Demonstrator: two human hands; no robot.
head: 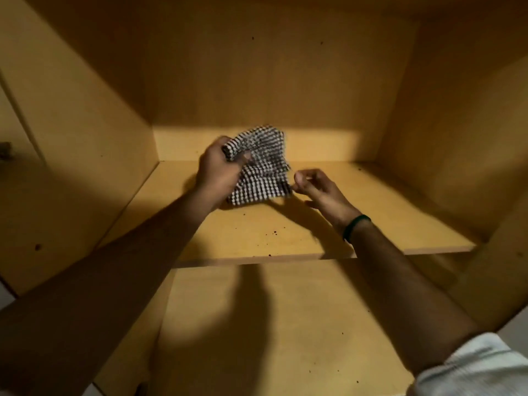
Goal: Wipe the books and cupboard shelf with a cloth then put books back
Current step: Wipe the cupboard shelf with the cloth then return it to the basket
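Cupboard: yellow wood, open front. Shelf: dark specks near the front edge. Checked cloth: held over the shelf's back half. Left hand: fingers clenched round the cloth's upper left fold. Right hand: fingers pinch its lower right corner. Green band on the right wrist.

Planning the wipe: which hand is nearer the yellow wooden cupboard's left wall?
Left. The left hand sits right of the wall; the right hand lies farther, beyond the checked cloth.
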